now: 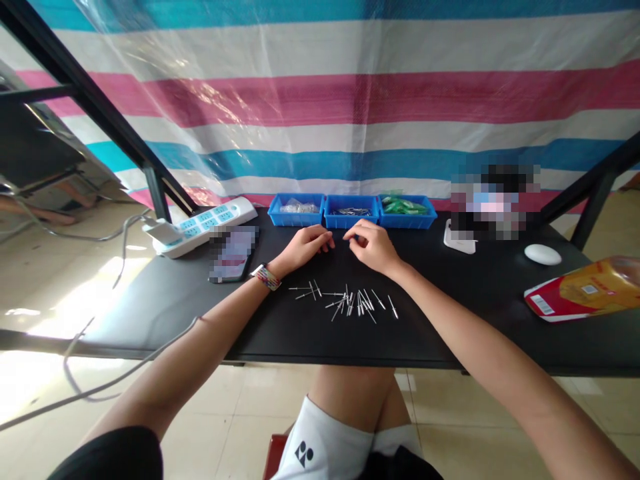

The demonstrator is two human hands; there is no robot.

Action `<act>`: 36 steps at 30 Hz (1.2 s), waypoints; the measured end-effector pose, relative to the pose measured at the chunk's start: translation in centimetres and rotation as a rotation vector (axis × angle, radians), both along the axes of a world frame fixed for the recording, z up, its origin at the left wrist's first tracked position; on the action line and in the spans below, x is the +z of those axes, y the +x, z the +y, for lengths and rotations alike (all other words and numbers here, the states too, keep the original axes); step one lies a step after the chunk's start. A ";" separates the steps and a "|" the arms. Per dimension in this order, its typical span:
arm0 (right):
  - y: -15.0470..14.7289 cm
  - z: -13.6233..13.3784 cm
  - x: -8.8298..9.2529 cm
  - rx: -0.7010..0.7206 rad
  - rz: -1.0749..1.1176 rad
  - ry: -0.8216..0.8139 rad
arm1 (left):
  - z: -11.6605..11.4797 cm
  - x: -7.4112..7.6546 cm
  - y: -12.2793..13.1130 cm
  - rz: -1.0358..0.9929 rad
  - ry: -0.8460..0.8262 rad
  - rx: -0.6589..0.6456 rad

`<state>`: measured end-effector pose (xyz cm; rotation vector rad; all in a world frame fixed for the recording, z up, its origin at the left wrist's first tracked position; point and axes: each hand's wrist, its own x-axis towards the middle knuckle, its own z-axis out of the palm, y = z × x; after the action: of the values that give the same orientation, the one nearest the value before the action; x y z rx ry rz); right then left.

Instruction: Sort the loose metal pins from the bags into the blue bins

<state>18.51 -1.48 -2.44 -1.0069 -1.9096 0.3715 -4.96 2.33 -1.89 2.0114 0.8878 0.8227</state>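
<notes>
My left hand [310, 244] rests on the black table [430, 320], its fingers curled in. Opposite it, a small gap away, my right hand [370, 244] has its fingers bent together. Whether anything small is inside either hand is hidden. Several silver blind rivets [350, 303] lie loosely scattered on the table between my forearms. Just beyond my hands stand three blue bins in a row. The left bin [296, 219] has a clear bag of small parts, the middle bin [351, 220] thin metal pieces, and the right bin [407, 221] green packaged items.
A white power strip [240, 209] and a phone [235, 253] lie on the left. To the right are a white charger-like device [459, 239], a white oval object [543, 254] and a red-and-yellow bottle [585, 290] on its side. A grey cable [150, 357] crosses the left front.
</notes>
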 end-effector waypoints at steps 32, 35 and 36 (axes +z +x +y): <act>-2.5 -1.6 -0.4 0.295 0.109 -0.257 | 1.5 -0.4 1.8 0.092 0.087 0.137; -1.8 -0.4 -0.6 0.205 0.291 -0.360 | 2.2 0.8 2.1 0.030 -0.171 0.107; -1.6 -0.1 -0.7 0.183 0.349 -0.383 | 2.3 1.3 2.2 0.016 -0.226 0.081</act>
<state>16.90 -1.56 -3.11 -0.9350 -1.6461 0.9826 -2.75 4.65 -0.55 1.7972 1.0293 0.7167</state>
